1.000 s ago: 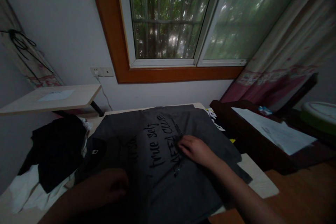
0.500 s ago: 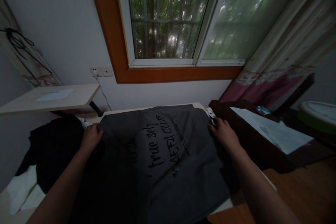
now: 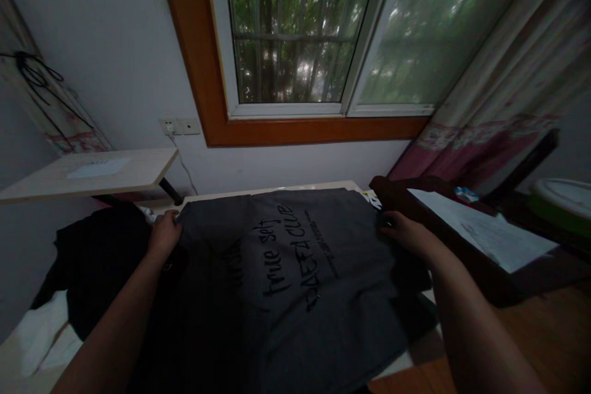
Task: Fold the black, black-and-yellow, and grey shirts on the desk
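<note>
A dark grey T-shirt [image 3: 351, 295] with black lettering lies spread over the table, its neck end to the left and its hem to the right. My left hand [image 3: 165, 237] is closed on the far edge of the shirt near the shoulder. At the far right corner by the hem, my right hand [image 3: 407, 234] pinches the cloth between thumb and fingers. The shirt's near left part is lost in deep shadow.
A black garment heap [image 3: 99, 255] and white cloth [image 3: 46, 329] lie left of the shirt. Behind them stands a small raised shelf [image 3: 138, 175]. Right of the table is a dark wooden piece of furniture [image 3: 443, 240] bearing a white sheet [image 3: 484, 234]. A window wall rises behind.
Both hands have moved outward from over the shirt to its far left and far right edges and closed there. The hem side has shifted slightly right since half a second ago.
</note>
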The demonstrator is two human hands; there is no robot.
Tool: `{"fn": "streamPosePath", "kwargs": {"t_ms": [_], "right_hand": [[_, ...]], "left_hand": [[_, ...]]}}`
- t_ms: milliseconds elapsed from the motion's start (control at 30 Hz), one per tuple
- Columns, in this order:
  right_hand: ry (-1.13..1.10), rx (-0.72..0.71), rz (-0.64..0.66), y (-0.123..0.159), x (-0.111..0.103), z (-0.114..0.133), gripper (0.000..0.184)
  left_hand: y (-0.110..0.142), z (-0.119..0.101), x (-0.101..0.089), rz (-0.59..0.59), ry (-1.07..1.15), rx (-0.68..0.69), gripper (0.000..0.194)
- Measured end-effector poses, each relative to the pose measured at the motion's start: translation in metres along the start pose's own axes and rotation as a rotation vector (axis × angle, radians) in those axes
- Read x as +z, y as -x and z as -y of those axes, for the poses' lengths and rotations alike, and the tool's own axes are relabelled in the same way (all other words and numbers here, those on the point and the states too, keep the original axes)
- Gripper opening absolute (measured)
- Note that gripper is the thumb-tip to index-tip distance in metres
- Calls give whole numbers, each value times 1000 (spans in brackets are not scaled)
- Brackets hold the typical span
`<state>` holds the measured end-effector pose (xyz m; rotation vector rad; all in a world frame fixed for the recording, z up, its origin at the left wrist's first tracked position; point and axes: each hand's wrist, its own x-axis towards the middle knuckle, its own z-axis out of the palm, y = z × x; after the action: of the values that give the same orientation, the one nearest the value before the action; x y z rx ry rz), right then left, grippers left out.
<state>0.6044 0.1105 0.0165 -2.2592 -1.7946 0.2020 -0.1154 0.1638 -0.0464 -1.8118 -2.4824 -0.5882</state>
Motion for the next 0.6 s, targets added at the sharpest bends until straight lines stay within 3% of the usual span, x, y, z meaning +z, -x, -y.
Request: {"fn": "streamPosePath", "kwargs": {"t_ms": [133,367,467,600], "right_hand": [[30,68,35,-20,-1,13,61],[143,-148,-197,-76,17,47,41],[195,-178,-172,-93,30,68,39],[213,-108,-107,-107,44,88,47]], "left_hand": [[-7,-4,5,-17,5,42,44],[-29,-10,15,-29,119,-24,41],[-37,-18,18,-30,123,-15,42],[-45,-29,19,-29,116,1,42]]}}
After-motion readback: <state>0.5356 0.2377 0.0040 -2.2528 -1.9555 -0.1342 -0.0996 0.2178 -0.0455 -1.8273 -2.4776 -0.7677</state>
